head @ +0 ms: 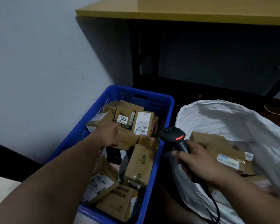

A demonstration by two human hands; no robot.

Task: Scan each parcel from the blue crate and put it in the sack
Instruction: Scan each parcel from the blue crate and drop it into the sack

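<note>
Blue crate (158, 101), on the floor beside a pale wall: filled with brown cardboard parcels (138, 164); the left hand (111, 136) reaches in, fingers curled over a small brown parcel (128, 136) near the middle. Right hand (196, 160): gripping the black handheld scanner (174, 138), red light lit, between crate and sack. White sack (217, 117), just right of the crate: mouth open, labelled parcels (228, 157) inside.

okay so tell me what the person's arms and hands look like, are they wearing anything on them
Both forearms are bare as far as the picture reaches: no sleeves in view. The left hand and right hand wear no gloves. No watch, bracelet or ring shows on the wrists or visible fingers. Nothing above the forearms is in view.
</note>
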